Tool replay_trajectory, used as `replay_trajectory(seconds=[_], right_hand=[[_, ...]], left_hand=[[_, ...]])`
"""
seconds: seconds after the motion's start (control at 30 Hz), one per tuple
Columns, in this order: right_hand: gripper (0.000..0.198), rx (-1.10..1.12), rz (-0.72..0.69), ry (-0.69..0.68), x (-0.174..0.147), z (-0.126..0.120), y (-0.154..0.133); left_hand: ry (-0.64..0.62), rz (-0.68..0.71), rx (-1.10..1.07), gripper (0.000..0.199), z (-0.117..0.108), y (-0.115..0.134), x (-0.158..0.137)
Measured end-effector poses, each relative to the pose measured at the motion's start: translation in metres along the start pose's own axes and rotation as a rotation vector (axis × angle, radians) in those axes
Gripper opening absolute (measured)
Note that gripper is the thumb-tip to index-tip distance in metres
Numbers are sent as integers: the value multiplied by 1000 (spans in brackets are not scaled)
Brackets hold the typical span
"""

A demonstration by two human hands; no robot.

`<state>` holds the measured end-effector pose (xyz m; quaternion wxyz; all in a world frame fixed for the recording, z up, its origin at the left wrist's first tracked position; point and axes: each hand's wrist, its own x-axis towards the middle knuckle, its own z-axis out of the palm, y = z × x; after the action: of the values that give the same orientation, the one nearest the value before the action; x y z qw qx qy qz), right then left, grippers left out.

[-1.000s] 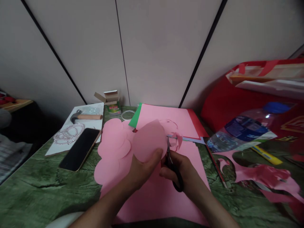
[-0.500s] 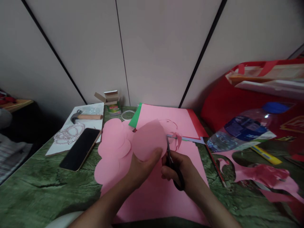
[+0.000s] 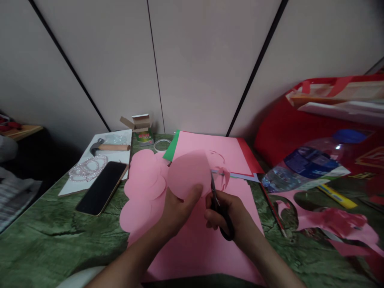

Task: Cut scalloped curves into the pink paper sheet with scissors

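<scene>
My left hand (image 3: 181, 208) pinches a rounded piece of pink paper (image 3: 187, 172) by its lower edge, thumb on top. Black-handled scissors (image 3: 223, 218) are gripped in my right hand (image 3: 229, 208), their blades at the right edge of that piece. Thin curled pink offcuts (image 3: 223, 178) lie just beyond the blades. Beneath both hands is a large stack of pink paper sheets (image 3: 204, 252). Several cut pink paper rounds (image 3: 145, 176) overlap along its left side.
At left lie a phone (image 3: 102, 188), a beaded string (image 3: 88, 168) and a hammer (image 3: 109, 147). A small open box (image 3: 144, 134) stands behind. To the right are a pencil (image 3: 273, 210), a plastic bottle (image 3: 309, 160), a yellow cutter (image 3: 337, 196), pink scraps (image 3: 318, 220) and a red bag (image 3: 279, 120).
The pink piece has turned slightly in my left hand, its pointed top shifting right. The scissors stay at its right edge with only a small movement.
</scene>
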<state>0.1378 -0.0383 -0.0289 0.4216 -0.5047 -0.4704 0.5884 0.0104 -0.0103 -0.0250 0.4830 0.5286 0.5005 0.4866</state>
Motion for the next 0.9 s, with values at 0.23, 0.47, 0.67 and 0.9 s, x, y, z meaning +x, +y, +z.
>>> replay_trajectory(seconds=[0.23, 0.47, 0.67, 0.9], right_hand=[[21, 22, -5, -5, 0, 1, 5], [22, 29, -26, -53, -3, 10, 10], [21, 18, -58, -21, -1, 6, 12], [30, 27, -142, -30, 1, 0, 8]], left_hand=[[10, 11, -25, 20, -1, -4, 3], [51, -22, -65, 22, 3, -4, 1], [-13, -48, -64, 17, 4, -5, -3], [-106, -44, -100, 11, 5, -7, -3]])
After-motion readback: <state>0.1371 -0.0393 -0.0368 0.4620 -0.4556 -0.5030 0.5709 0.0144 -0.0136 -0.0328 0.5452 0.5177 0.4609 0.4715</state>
